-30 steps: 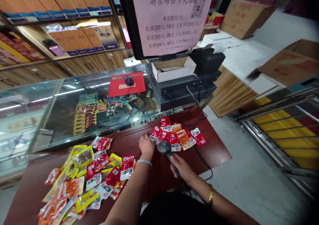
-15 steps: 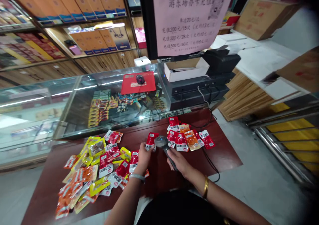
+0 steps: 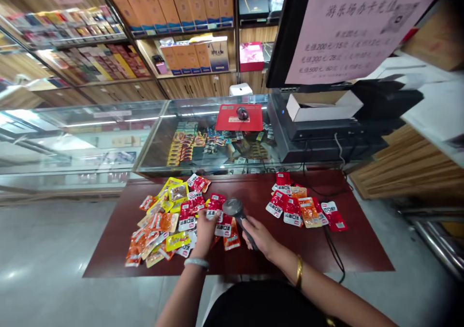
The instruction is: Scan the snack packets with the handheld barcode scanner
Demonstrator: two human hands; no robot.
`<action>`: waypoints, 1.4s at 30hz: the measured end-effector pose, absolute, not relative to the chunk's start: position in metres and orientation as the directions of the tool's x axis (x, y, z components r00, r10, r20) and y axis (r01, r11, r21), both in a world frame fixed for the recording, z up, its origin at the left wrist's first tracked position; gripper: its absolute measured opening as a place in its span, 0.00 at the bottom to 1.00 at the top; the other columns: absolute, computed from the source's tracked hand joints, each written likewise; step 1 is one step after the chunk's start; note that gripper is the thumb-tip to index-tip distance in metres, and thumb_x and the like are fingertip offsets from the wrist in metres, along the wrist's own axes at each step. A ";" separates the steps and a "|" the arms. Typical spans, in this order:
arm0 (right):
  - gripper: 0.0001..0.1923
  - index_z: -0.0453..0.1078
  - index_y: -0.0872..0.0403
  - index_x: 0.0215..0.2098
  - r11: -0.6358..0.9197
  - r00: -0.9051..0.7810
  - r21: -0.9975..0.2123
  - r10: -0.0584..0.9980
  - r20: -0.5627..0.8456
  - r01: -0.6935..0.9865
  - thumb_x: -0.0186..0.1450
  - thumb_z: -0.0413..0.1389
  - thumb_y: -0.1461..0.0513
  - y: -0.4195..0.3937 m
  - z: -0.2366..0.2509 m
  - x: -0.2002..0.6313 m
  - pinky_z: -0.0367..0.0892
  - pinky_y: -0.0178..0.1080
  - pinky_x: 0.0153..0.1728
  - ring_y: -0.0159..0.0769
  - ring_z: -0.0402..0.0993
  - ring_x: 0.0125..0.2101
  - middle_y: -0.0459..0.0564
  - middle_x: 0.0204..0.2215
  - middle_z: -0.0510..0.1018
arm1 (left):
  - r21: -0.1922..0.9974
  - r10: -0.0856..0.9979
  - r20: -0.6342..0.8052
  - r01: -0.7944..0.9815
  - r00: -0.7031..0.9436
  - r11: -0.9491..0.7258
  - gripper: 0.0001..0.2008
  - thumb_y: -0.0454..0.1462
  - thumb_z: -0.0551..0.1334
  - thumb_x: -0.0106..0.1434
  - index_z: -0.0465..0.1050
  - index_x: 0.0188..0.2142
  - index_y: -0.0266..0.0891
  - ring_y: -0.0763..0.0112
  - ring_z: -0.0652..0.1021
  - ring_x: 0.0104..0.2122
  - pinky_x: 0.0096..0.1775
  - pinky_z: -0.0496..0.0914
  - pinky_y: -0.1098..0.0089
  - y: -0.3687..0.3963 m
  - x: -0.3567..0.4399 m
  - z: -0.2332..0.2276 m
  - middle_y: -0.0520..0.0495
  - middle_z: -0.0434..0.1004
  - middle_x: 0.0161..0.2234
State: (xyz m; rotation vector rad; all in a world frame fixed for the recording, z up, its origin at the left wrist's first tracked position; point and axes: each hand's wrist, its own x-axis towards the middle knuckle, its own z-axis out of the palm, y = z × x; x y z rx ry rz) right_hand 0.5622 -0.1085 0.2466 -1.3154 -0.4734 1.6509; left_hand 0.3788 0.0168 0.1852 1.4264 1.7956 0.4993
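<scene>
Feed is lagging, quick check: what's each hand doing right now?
Left hand: fingers down on a red packet in the pile; whether it grips it cannot be told.
Right hand: closed around the scanner handle.

Handheld barcode scanner [image 3: 235,207] is sitting gripped by its dark handle, round grey head tilting down over a red snack packet [image 3: 214,206]. Packet is lying at the right edge of the large mixed pile [image 3: 170,220] of red, yellow and orange sachets, label side showing.
</scene>
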 end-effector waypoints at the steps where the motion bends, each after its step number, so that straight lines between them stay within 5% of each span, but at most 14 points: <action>1: 0.36 0.63 0.51 0.39 -0.480 0.017 -0.769 0.844 -0.537 -0.422 0.55 0.56 0.30 -0.108 0.246 0.561 0.56 0.33 0.17 0.26 0.56 0.12 0.32 0.15 0.64 | 0.672 0.942 -0.318 0.677 -0.101 0.300 0.25 0.50 0.67 0.55 0.67 0.46 0.38 0.55 0.80 0.39 0.43 0.73 0.57 0.023 0.371 0.188 0.41 0.78 0.38; 6: 0.35 0.64 0.51 0.38 -0.475 0.047 -0.769 0.838 -0.544 -0.428 0.55 0.57 0.31 -0.113 0.241 0.574 0.57 0.33 0.18 0.25 0.58 0.13 0.33 0.16 0.66 | 0.392 0.973 -0.100 0.891 -0.207 0.230 0.32 0.53 0.65 0.58 0.65 0.54 0.35 0.43 0.71 0.57 0.56 0.66 0.49 0.046 0.367 0.202 0.31 0.73 0.53; 8: 0.35 0.65 0.51 0.37 -0.472 0.083 -0.764 0.826 -0.558 -0.441 0.55 0.57 0.31 -0.117 0.238 0.585 0.57 0.33 0.18 0.26 0.59 0.13 0.34 0.16 0.66 | 0.340 0.992 -0.023 0.932 -0.125 0.126 0.32 0.53 0.64 0.60 0.65 0.55 0.35 0.43 0.69 0.59 0.58 0.64 0.48 0.047 0.389 0.202 0.32 0.72 0.54; 15: 0.35 0.64 0.51 0.40 -0.435 0.242 -0.751 0.761 -0.602 -0.497 0.56 0.55 0.30 -0.154 0.227 0.636 0.56 0.33 0.17 0.26 0.57 0.13 0.33 0.15 0.64 | 0.390 0.862 -0.216 0.850 0.459 -0.355 0.16 0.37 0.59 0.63 0.74 0.50 0.38 0.53 0.76 0.51 0.54 0.67 0.60 -0.005 0.526 0.176 0.37 0.78 0.49; 24: 0.36 0.65 0.51 0.39 -0.378 0.414 -0.708 0.610 -0.676 -0.597 0.54 0.57 0.31 -0.204 0.225 0.681 0.57 0.33 0.18 0.26 0.57 0.14 0.33 0.15 0.64 | 0.249 0.799 -0.306 0.854 0.518 -0.458 0.19 0.40 0.63 0.62 0.71 0.51 0.35 0.47 0.73 0.53 0.48 0.67 0.57 -0.048 0.615 0.167 0.31 0.73 0.54; 29: 0.34 0.64 0.51 0.37 -0.360 0.440 -0.723 0.608 -0.661 -0.589 0.55 0.57 0.31 -0.202 0.226 0.682 0.56 0.33 0.18 0.26 0.57 0.13 0.34 0.15 0.64 | 0.326 0.792 -0.356 0.860 0.496 -0.392 0.16 0.39 0.64 0.63 0.69 0.49 0.36 0.50 0.78 0.48 0.45 0.67 0.60 -0.043 0.611 0.166 0.34 0.79 0.45; 34: 0.34 0.62 0.50 0.36 -0.368 0.392 -0.734 0.663 -0.638 -0.572 0.54 0.57 0.31 -0.185 0.232 0.670 0.56 0.33 0.18 0.26 0.57 0.13 0.33 0.15 0.64 | 0.565 0.799 -0.467 0.823 0.378 -0.059 0.14 0.39 0.65 0.63 0.66 0.45 0.40 0.58 0.82 0.39 0.38 0.67 0.67 -0.033 0.574 0.166 0.40 0.82 0.38; 42: 0.34 0.63 0.50 0.38 -0.436 0.223 -0.751 0.772 -0.595 -0.495 0.55 0.56 0.31 -0.149 0.238 0.618 0.57 0.33 0.18 0.26 0.58 0.13 0.33 0.15 0.65 | 0.708 0.884 -0.403 0.693 0.238 0.136 0.14 0.42 0.67 0.56 0.66 0.38 0.41 0.61 0.80 0.33 0.38 0.70 0.65 -0.026 0.485 0.159 0.46 0.79 0.34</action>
